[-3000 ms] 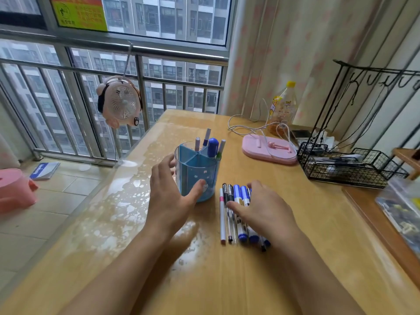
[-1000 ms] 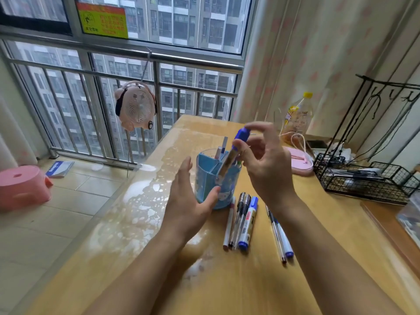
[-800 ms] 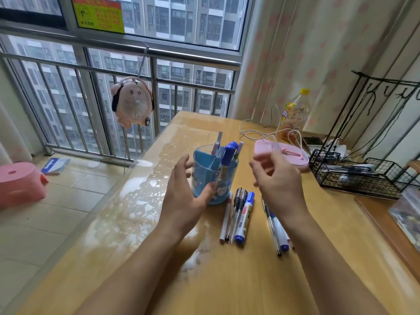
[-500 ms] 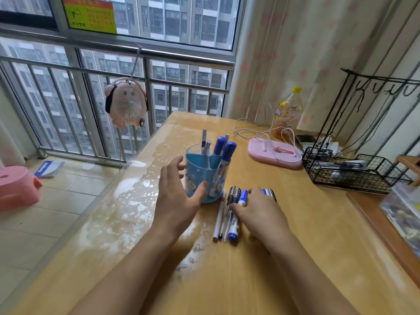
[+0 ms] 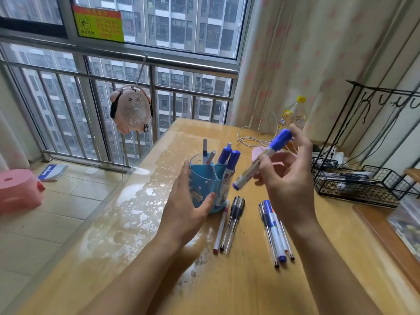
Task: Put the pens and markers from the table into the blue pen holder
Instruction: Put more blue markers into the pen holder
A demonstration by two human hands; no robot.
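The right hand (image 5: 287,178) has left the table since half a second ago and now grasps a blue-capped marker (image 5: 261,160) in its fingertips, tilted, cap up and to the right, raised just right of the blue pen holder (image 5: 205,189). One more marker is therefore off the table and, by judgement, ready for insertion. The left hand (image 5: 184,208) remains cupped against the holder's near-left wall, steadying it.

Holder contents: two blue-capped markers in the right compartment; two thinner pens in the far compartment. The near-left compartment's contents cannot be seen.

Remaining on the table (image 5: 227,287): a red-tipped pen and black-grip pens (image 5: 231,223) near the holder; farther right, a second group of pens and one marker (image 5: 275,230).
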